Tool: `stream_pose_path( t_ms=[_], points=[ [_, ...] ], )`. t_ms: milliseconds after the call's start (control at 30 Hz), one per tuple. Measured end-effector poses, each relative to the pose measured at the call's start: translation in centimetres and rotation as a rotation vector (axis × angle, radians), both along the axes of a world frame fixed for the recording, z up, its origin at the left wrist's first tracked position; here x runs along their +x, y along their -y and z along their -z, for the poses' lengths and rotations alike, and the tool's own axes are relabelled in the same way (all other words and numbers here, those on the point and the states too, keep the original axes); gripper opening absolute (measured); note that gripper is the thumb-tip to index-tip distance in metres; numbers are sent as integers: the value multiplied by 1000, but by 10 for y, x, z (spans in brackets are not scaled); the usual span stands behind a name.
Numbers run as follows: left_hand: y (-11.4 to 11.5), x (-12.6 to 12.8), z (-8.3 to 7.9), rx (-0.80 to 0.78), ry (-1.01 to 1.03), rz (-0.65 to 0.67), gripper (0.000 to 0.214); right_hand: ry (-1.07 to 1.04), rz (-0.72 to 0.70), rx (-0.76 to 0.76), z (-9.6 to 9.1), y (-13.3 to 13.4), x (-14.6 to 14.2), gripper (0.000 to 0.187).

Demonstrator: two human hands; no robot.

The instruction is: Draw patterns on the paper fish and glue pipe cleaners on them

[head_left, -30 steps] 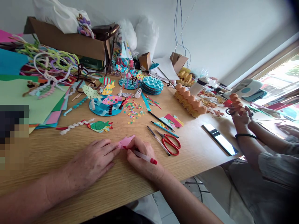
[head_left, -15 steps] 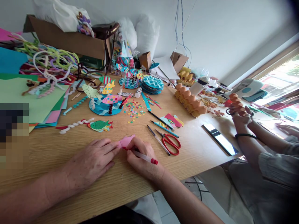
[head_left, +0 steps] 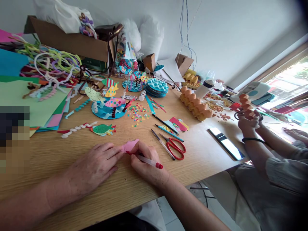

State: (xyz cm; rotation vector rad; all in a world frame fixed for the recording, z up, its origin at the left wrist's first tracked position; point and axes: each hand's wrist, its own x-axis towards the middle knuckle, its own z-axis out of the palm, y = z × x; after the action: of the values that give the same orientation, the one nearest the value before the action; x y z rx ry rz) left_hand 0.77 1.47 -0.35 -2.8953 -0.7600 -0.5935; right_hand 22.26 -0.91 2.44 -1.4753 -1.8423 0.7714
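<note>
My left hand (head_left: 97,166) lies on the table with its fingers stretched out, their tips pressing on a small pink paper cutout (head_left: 130,146). Part of that cutout is hidden under my fingers. Pinched in my right hand (head_left: 149,166) is a red pen (head_left: 150,162) with a clear barrel, its tip on the pink paper beside a row of small marks. A green paper fish (head_left: 103,129) lies just beyond my hands. Red-handled scissors (head_left: 176,148) and a slim pen (head_left: 163,145) lie to the right of my right hand.
Blue paper bases with paper fish (head_left: 109,110) stand farther back, near scattered paper dots (head_left: 137,115). Coloured sheets (head_left: 31,102) are stacked at left. A phone (head_left: 226,144) lies at right, where another person's hands (head_left: 249,122) hold scissors and an orange egg-carton piece (head_left: 245,106).
My hands, the pen and the pink paper look almost unmoved. At right, the other person's hands and the egg-carton piece have shifted slightly.
</note>
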Motion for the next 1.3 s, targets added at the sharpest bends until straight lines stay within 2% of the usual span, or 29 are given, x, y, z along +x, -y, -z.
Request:
stream_pose_path(
  t_ms=[133,333,567,767,1067,1300],
  points=[
    [0,0,0,-33,-27,1,42,9,-17,18,1,0,0,13],
    [1,1,1,15,-10,5,40,1,-32,44,5,-1,0,14],
    [0,2,-4,-16,6,29,40,26,-24,54,3,1,1,16],
    [0,3,-7,35,12,42,35,27,-32,88,4,0,2,17],
    [1,4,-8,58,9,24,33,-78,-52,52,6,0,3,14],
    [0,3,-6,54,36,33,32,-115,-13,17,3,-1,2,11]
  ],
)
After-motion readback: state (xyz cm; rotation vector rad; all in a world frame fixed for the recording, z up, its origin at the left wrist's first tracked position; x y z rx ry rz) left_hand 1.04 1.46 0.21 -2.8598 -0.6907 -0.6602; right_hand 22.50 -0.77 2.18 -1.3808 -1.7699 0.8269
